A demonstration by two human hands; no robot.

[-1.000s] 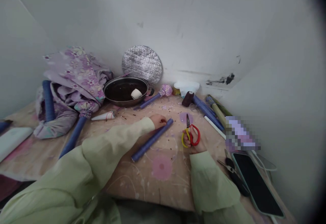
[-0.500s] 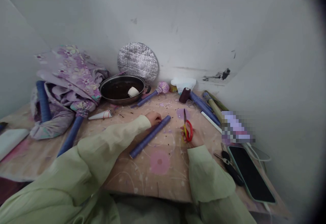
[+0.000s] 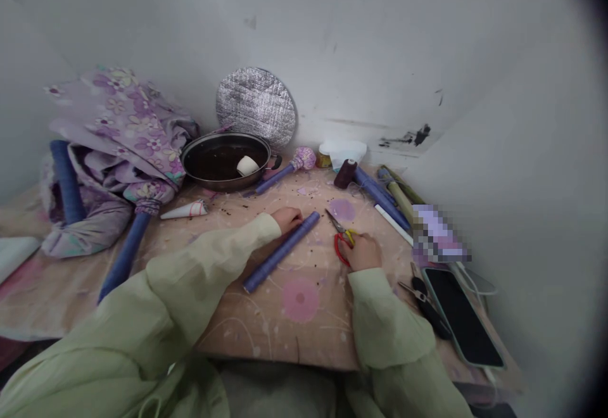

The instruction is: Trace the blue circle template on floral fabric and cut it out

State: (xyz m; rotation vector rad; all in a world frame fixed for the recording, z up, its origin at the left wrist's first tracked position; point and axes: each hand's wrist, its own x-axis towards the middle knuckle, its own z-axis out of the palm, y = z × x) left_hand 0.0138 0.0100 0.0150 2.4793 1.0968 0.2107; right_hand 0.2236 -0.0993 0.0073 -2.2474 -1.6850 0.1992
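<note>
In the head view, the hands are apart. The right hand (image 3: pixel 365 252) grips metal scissors with red and yellow handles (image 3: pixel 335 221), tips pointing forward and leftward. The left hand (image 3: pixel 287 219) is curled beside the far end of a slim blue cylindrical roll (image 3: pixel 281 253) lying slantwise on the pink-flowered beige tablecloth (image 3: pixel 332 335); whether it pinches anything cannot be told.

Two hands (image 3: pixel 288 219) (image 3: pixel 367 253); one pair of scissors (image 3: pixel 339 228)

On my feed I see a dark pan (image 3: pixel 209 163) with a white cup (image 3: pixel 247 165) inside, a silvery disc (image 3: pixel 256 104) against the wall (image 3: pixel 370 44) behind it, and a phone (image 3: pixel 463 316) far right.
</note>
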